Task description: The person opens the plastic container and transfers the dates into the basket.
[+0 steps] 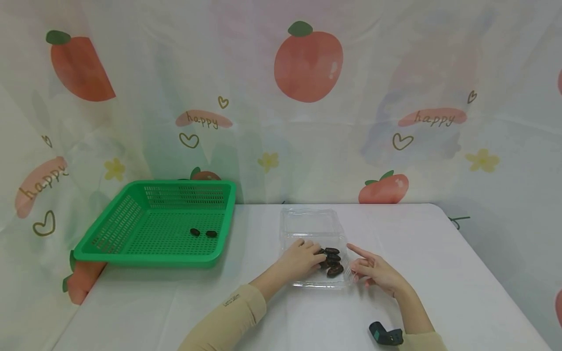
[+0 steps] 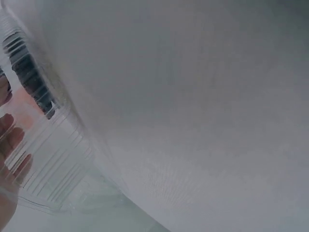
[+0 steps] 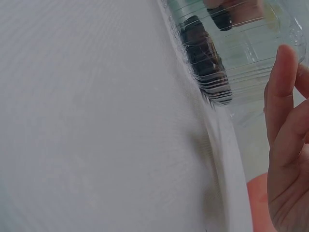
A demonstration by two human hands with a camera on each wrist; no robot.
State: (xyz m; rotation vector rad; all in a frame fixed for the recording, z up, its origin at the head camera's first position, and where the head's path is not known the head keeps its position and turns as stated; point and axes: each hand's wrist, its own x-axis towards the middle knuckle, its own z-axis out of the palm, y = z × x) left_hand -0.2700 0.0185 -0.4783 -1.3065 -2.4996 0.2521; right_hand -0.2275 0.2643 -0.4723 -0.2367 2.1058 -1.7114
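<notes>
Several dark brown, oblong, date-like fruits [image 1: 334,270] lie in a clear hinged plastic box [image 1: 303,284] whose lid [image 1: 309,222] is folded back. My left hand [image 1: 300,261] reaches over the box's left side, fingertips among the fruits. Through the box wall in the right wrist view, one dark fruit [image 3: 219,18] sits at the left fingertips; whether they pinch it is not clear. My right hand [image 1: 379,273] is beside the box's right wall, index finger extended and the others loosely bent. Whether it touches the wall cannot be told. The left wrist view shows left-hand fingers [image 2: 12,140] through ridged plastic.
A green slotted basket [image 1: 149,262] stands at the left with two dark fruits [image 1: 203,233] on its floor. Near the right sleeve is a small black device [image 1: 385,335]. The white table [image 1: 439,273] ends at a patterned cloth backdrop [image 1: 351,131].
</notes>
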